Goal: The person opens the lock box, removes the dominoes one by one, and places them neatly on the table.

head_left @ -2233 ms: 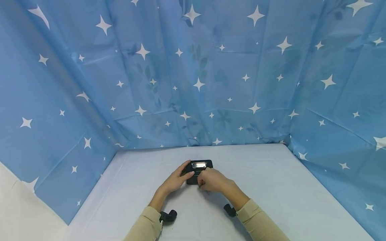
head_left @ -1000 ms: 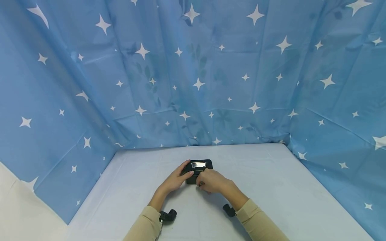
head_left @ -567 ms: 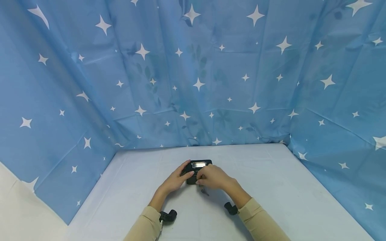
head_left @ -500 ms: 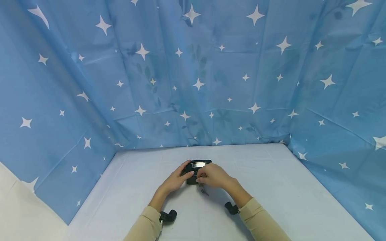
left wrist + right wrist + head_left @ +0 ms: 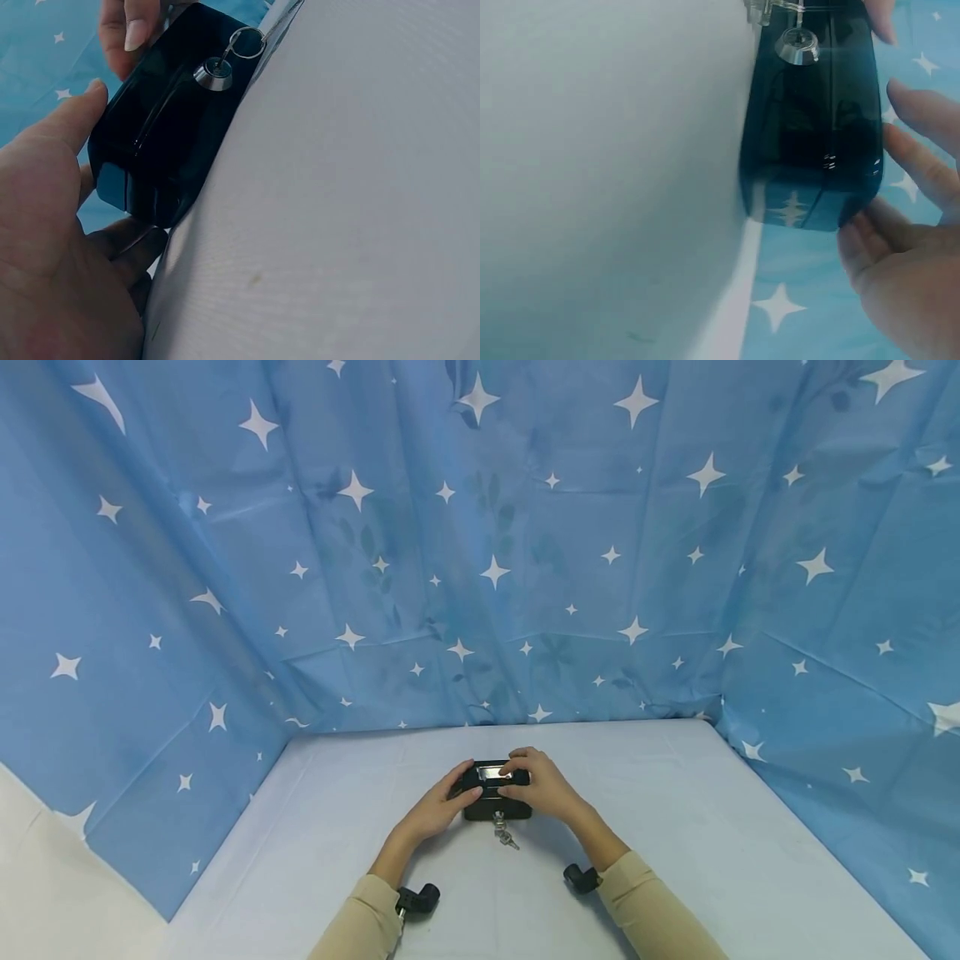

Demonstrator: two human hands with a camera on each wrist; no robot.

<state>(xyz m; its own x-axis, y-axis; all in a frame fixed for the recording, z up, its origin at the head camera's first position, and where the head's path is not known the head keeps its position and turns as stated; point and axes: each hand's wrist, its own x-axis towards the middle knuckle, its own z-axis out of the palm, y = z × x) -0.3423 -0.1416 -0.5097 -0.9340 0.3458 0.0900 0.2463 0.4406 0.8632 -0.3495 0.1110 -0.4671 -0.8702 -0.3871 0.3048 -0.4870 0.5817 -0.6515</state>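
A small black metal cash box (image 5: 480,810) stands on the white-covered table, its lock side facing me. My left hand (image 5: 433,810) grips its left end, with the thumb along the top front edge and the fingers behind. My right hand (image 5: 547,789) curls round the right end, thumb and forefinger by the lid's top. In the left wrist view a key sits in the silver lock (image 5: 214,75), and a key ring (image 5: 247,43) hangs from it. More keys (image 5: 506,837) dangle against the cloth. The lid looks closed, with a shiny handle plate (image 5: 491,772) on top.
A white cloth (image 5: 495,910) covers the table. Blue curtains (image 5: 480,543) with white stars stand behind and at both sides. Black wrist cameras sit on the left wrist (image 5: 420,897) and the right wrist (image 5: 581,878).
My right hand has let go of the key at the lock and moved up and right to the box's right end. The keys now hang free. My left hand has stayed put.
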